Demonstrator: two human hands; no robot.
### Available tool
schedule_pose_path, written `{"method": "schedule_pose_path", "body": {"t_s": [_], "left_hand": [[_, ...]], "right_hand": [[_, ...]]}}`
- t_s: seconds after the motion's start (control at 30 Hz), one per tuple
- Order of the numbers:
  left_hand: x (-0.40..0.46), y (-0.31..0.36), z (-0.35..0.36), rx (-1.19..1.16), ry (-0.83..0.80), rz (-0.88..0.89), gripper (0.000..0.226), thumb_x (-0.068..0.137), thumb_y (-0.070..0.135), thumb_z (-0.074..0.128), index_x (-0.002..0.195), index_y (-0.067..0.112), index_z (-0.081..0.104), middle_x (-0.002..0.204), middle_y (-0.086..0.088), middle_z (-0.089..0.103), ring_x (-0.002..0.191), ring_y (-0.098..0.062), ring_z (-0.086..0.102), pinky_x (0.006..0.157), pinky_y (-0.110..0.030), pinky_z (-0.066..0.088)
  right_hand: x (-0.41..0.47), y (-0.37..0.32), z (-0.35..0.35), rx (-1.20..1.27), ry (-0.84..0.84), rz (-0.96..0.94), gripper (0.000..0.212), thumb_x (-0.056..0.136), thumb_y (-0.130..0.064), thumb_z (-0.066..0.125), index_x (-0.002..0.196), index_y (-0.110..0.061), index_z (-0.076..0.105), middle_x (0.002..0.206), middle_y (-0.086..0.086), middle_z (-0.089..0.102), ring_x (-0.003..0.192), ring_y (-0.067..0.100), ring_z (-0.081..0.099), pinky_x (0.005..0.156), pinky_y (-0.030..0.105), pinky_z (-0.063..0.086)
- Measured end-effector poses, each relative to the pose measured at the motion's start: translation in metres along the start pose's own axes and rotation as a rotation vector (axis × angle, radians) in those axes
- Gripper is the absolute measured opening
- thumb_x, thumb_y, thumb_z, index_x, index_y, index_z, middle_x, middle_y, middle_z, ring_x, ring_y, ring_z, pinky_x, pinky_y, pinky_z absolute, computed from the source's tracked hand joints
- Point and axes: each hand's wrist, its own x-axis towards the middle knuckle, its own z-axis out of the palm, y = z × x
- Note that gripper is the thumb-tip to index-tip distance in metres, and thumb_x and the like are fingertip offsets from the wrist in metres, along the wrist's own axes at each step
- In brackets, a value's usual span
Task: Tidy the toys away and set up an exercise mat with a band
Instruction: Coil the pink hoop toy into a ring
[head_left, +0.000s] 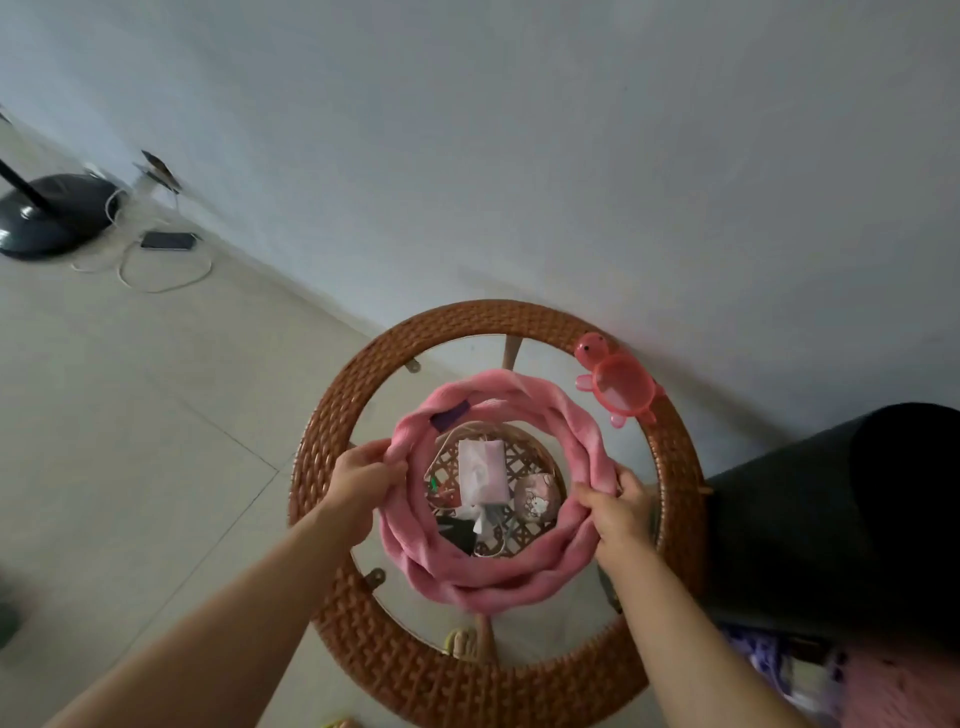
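Above the round wicker-rimmed glass table (363, 654), the left hand (358, 478) and right hand (618, 506) each clench the twisted pink fabric band (519, 577). Lifted carelessly, its loop could snag the pink plastic turtle toy (621, 382) perched on that table's rim.

Grey wall (519, 130), pale tiled floor (130, 415), round rattan table (332, 431)

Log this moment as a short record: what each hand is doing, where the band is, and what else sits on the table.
left hand: grips the pink band's left side
right hand: grips its right side
pink band: twisted loop over the glass table top
table: round, woven brown rim
on rim: pink turtle toy
under glass: woven basket holding small items
right of table: dark rolled mat
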Motion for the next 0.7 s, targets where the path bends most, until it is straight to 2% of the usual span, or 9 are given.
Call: {"method": "schedule_pose_path", "body": {"t_s": [0.07, 0.17, 0.33, 0.43, 0.5, 0.6, 0.7], "left_hand": [[0.013, -0.001, 0.007, 0.019, 0.015, -0.001, 0.027, 0.077, -0.008, 0.058, 0.095, 0.010, 0.066, 0.079, -0.008, 0.066, 0.071, -0.019, 0.063, 0.056, -0.024, 0.050], [0.030, -0.001, 0.017, 0.021, 0.035, -0.019, 0.030, 0.078, -0.006, 0.059, 0.104, 0.008, 0.063, 0.081, -0.008, 0.065, 0.072, -0.020, 0.063, 0.059, -0.028, 0.050], [0.046, -0.003, 0.021, -0.019, -0.007, -0.110, 0.049, 0.082, -0.005, 0.057, 0.128, 0.006, 0.046, 0.103, -0.008, 0.061, 0.084, -0.022, 0.061, 0.062, -0.028, 0.051], [0.049, -0.005, 0.019, -0.029, -0.050, -0.159, 0.059, 0.083, -0.004, 0.059, 0.136, 0.008, 0.037, 0.117, -0.009, 0.057, 0.098, -0.025, 0.058, 0.075, -0.033, 0.051], [0.049, -0.004, 0.017, -0.118, -0.040, -0.149, 0.064, 0.082, -0.003, 0.062, 0.139, 0.007, 0.033, 0.127, -0.011, 0.053, 0.107, -0.026, 0.054, 0.086, -0.037, 0.046], [0.044, 0.006, 0.010, -0.242, -0.018, -0.109, 0.060, 0.085, -0.003, 0.058, 0.139, 0.006, 0.033, 0.134, -0.014, 0.048, 0.110, -0.026, 0.050, 0.095, -0.041, 0.039], [0.026, 0.016, -0.007, -0.297, -0.011, -0.090, 0.053, 0.087, -0.002, 0.054, 0.136, 0.005, 0.037, 0.134, -0.016, 0.049, 0.119, -0.028, 0.049, 0.097, -0.042, 0.039]], "right_hand": [[0.010, 0.000, 0.002, -0.052, 0.013, 0.002, 0.041, 0.076, 0.008, 0.066, 0.111, -0.011, 0.061, 0.091, 0.002, 0.062, 0.067, 0.007, 0.056, 0.056, 0.016, 0.045], [0.022, 0.002, 0.004, -0.142, 0.017, 0.009, 0.042, 0.079, 0.003, 0.066, 0.118, -0.011, 0.059, 0.099, 0.003, 0.061, 0.071, 0.012, 0.052, 0.062, 0.020, 0.044], [0.036, 0.008, 0.007, -0.225, -0.005, 0.013, 0.040, 0.083, -0.006, 0.064, 0.122, -0.014, 0.057, 0.114, 0.010, 0.063, 0.081, 0.015, 0.053, 0.071, 0.025, 0.045], [0.041, 0.013, 0.006, -0.210, -0.065, 0.052, 0.040, 0.085, -0.010, 0.063, 0.124, -0.016, 0.056, 0.119, 0.012, 0.062, 0.089, 0.018, 0.055, 0.076, 0.030, 0.046], [0.044, 0.014, 0.005, -0.234, -0.040, 0.016, 0.041, 0.087, -0.021, 0.061, 0.127, -0.017, 0.053, 0.127, 0.010, 0.058, 0.101, 0.023, 0.057, 0.081, 0.033, 0.047], [0.044, 0.007, -0.002, -0.238, 0.053, -0.041, 0.049, 0.090, -0.034, 0.056, 0.136, -0.021, 0.045, 0.140, 0.006, 0.047, 0.124, 0.026, 0.048, 0.095, 0.038, 0.042], [0.030, -0.007, -0.009, -0.146, 0.046, -0.072, 0.044, 0.092, -0.027, 0.053, 0.134, -0.019, 0.047, 0.139, 0.005, 0.048, 0.123, 0.020, 0.048, 0.092, 0.032, 0.040]]}}
